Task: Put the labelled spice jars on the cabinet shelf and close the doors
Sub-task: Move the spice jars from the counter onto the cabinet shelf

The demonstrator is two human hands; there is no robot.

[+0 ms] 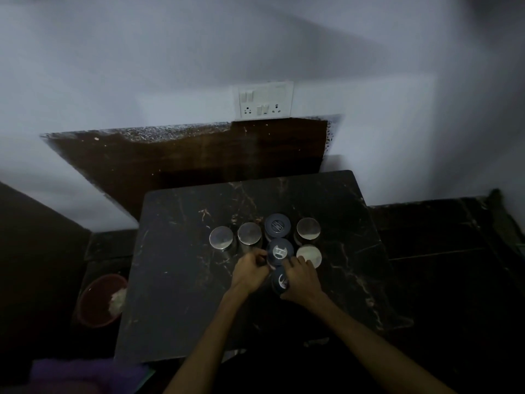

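Dim kitchen corner with pale, smooth painted walls (142, 66) and a white plastic switch-and-socket plate (265, 100) set flat into the far wall. Below the plate, a dark brown wooden panel (199, 157) with a speckled, rough upper edge. Nearer, a rectangular black marble-look countertop (176, 265), glossy, crossed by thin pale and rust-coloured veins. More of the same dark veined stone (440, 237) lower down on the right. On the floor at lower left, a round reddish plastic tub (96, 302) with something white and fluffy inside. Purple, soft-looking cloth (85, 376) at the bottom left edge.

Seven round jars clustered on the countertop, seen from above, so mostly lids visible. Back row, left to right: two shiny metal-lidded jars (221, 237) (249, 234), one dark-lidded jar (277, 225) with a small pale label, one more metal-lidded jar (308, 228). Just in front: a second dark-lidded labelled jar (279, 251) and, touching beside it on the right, a pale-lidded jar (309, 255). Nearest, a third dark labelled jar (279, 281), partly hidden.

Left hand (250, 273) with fingers curled, fingertips against the left side of the second dark-lidded jar; firm grasp or mere touch, cannot tell. Right hand (301, 278) wrapped around the nearest dark jar, gripping it from the right, fingertips reaching toward the jar ahead. Bare forearms entering from the bottom edge. Label text too blurred to read.
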